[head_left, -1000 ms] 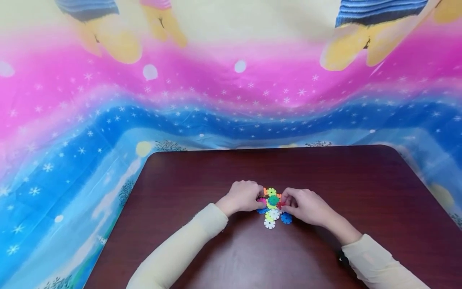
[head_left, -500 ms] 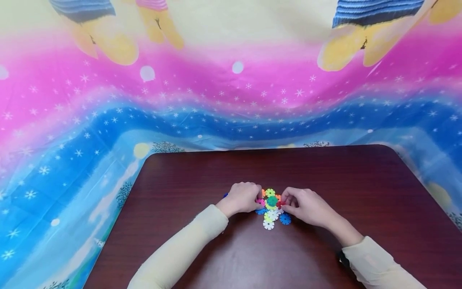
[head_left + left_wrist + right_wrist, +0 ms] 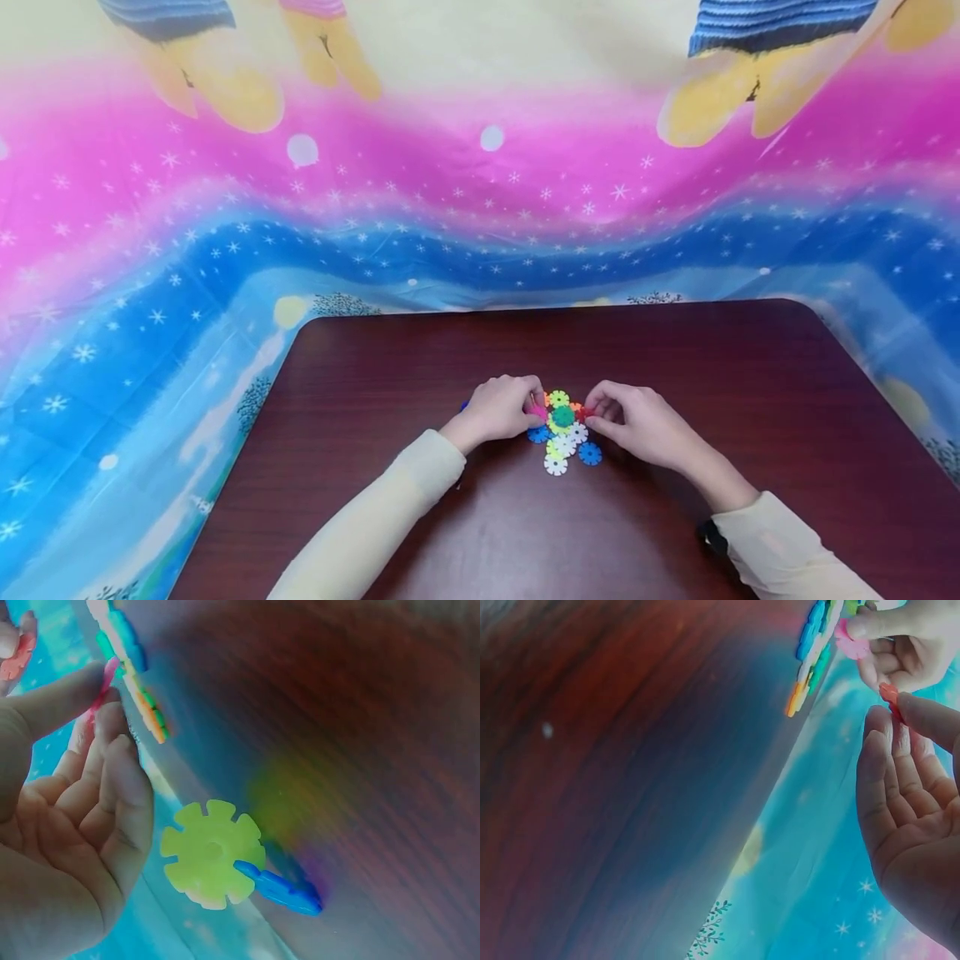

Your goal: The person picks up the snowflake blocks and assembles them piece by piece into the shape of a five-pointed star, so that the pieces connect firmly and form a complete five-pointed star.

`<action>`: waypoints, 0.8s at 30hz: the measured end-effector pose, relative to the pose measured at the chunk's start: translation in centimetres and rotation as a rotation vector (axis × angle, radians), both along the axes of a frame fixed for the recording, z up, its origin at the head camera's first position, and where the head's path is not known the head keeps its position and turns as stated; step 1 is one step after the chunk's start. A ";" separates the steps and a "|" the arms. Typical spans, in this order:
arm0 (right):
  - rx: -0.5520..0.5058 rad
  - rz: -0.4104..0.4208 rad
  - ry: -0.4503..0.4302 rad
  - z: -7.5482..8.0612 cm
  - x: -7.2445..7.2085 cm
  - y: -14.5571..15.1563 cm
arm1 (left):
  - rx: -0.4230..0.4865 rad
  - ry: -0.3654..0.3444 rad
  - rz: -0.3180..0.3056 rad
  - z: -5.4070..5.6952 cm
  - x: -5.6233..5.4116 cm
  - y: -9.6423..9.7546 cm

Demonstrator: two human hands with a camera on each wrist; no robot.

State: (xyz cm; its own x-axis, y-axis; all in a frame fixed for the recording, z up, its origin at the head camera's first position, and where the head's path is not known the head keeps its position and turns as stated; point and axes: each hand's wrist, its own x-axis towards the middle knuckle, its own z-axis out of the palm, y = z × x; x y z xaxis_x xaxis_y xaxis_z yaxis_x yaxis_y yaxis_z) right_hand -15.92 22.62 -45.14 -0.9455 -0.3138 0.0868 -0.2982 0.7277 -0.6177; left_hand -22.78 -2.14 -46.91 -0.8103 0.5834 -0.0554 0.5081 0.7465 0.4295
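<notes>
In the head view, a flat cluster of notched plastic discs, with a green disc [image 3: 562, 416] near its middle, lies on the dark table between both hands. My left hand [image 3: 504, 407] pinches a pink notched disc [image 3: 537, 412] between thumb and fingers at the cluster's left side. On the other side, my right hand [image 3: 637, 421] pinches a red notched disc [image 3: 583, 413] by its edge. The right wrist view shows this red disc [image 3: 891, 697] at the fingertips, with the pink disc [image 3: 851, 641] just beyond.
Beside my left hand stands a yellow-green disc [image 3: 214, 855] slotted together with a blue disc [image 3: 283, 891]. A blue disc [image 3: 589, 453] and a white disc [image 3: 555, 464] lie at the cluster's near side. A printed cloth [image 3: 420, 208] hangs behind the brown table [image 3: 750, 375].
Both hands have shifted slightly away from the person, the pink and red discs moving with them. The rest of the cluster has hardly changed, and the head view has drifted a little.
</notes>
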 end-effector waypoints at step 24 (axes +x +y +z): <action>-0.169 0.045 0.307 0.3 0.6 -1.1 | 0.610 -0.500 0.096 2.3 1.8 -1.0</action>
State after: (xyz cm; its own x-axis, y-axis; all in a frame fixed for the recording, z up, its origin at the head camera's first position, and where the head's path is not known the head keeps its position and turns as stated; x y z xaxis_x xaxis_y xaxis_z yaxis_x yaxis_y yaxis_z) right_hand -15.27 21.55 -44.80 -0.8528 -0.3118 0.4189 -0.5181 0.6048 -0.6048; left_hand -20.99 -3.10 -44.56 -0.8219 0.5570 -0.1192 0.0921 0.3364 0.9372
